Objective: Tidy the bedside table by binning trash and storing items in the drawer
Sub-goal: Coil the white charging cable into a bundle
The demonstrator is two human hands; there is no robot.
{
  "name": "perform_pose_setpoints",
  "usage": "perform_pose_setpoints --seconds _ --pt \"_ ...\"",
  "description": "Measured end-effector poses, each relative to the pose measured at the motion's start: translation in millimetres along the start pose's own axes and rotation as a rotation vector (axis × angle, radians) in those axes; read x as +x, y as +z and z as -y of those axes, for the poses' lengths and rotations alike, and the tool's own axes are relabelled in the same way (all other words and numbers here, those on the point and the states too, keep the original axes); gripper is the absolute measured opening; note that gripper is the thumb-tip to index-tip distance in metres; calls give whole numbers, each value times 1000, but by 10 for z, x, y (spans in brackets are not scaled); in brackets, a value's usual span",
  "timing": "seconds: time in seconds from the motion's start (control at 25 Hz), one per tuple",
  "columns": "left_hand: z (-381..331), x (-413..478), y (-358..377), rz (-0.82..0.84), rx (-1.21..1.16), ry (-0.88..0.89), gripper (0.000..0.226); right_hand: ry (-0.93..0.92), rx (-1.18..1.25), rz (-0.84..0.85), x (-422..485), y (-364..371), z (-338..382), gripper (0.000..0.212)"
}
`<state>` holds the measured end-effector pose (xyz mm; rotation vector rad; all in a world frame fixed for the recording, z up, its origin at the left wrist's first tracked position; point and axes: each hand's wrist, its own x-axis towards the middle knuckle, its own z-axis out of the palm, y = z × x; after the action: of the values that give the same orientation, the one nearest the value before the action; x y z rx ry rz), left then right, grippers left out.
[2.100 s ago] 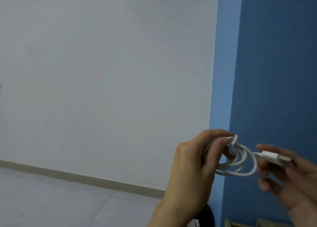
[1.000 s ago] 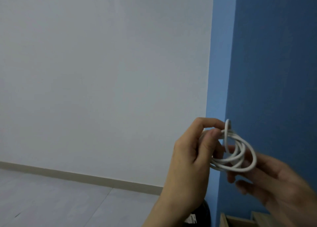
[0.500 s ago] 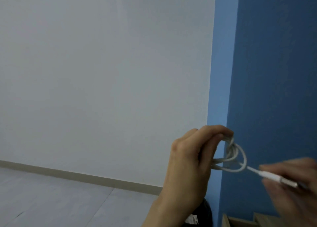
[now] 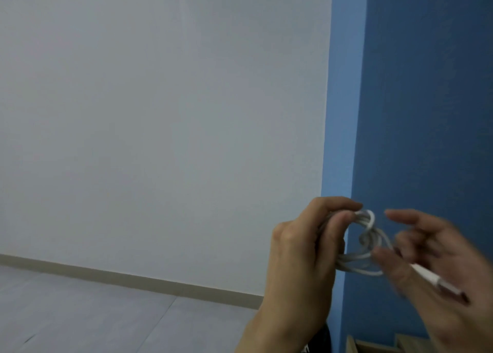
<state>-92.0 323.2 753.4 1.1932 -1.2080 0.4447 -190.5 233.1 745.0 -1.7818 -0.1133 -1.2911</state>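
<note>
A white charging cable [image 4: 362, 248] is wound into a small coil, held up in front of the wall at the lower right. My left hand [image 4: 301, 256] pinches the coil's left side between thumb and fingers. My right hand [image 4: 437, 267] is blurred, its fingers spread just right of the coil. The cable's free end with its white plug [image 4: 437, 286] lies across the right palm; whether the fingers grip it is unclear. The bedside table's top and drawer are out of view.
A wooden furniture edge [image 4: 373, 346] peeks in at the bottom right under the blue wall [image 4: 426, 112]. A dark object [image 4: 324, 339] sits low behind my left wrist. The white wall and grey floor [image 4: 93, 312] fill the left.
My right hand pulled the plug end out to the right, then came back up to the coil with fingers spread. The coil looks tighter with a wrap across it. My left hand barely moved.
</note>
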Motion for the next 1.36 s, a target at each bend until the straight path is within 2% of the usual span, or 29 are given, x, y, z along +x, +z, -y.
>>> perform_pose_setpoints --seconds 0.08,0.16,0.32,0.36,0.48,0.6,0.68,0.76,0.8,0.92,0.96,1.04,1.16,1.28,1.36 --pt "0 -16 34 50 -20 -10 21 158 109 85 24 -3 -6 69" --pt "-12 -22 35 121 -58 -47 19 239 108 149 60 -9 9 76" --pt "-1 -6 -85 393 -260 -147 24 243 90 11 82 -1 28 83" --pt "15 -13 -109 430 -239 -153 24 240 94 -18 74 6 20 82" --pt "53 -34 -101 348 -98 -120 5 208 60 -49 40 46 9 74" --pt "73 -42 -94 289 -5 -74 26 99 -68 -80 25 57 35 48" --pt "75 -40 -115 282 31 -49 30 56 -137 -79 28 49 77 26" --pt "72 -52 -128 292 52 -53 33 39 -144 -89 36 17 92 15" --pt "63 -59 -130 303 57 -65 32 55 -117 -74 43 4 89 19" --pt "40 -55 -127 326 27 -118 22 156 -6 40 71 -39 40 67" --pt "35 -50 -129 336 18 -134 22 220 80 65 85 -59 3 76" --pt "39 -47 -127 339 5 -157 26 305 183 117 117 -83 -36 81" --pt "59 -65 -100 270 58 -180 42 101 -65 80 96 -81 -23 65" --pt "70 -107 -69 179 116 -221 57 -255 -412 -39 92 -40 1 21" --pt "92 -136 -65 151 141 -247 60 -336 -505 -85 68 10 -36 19"
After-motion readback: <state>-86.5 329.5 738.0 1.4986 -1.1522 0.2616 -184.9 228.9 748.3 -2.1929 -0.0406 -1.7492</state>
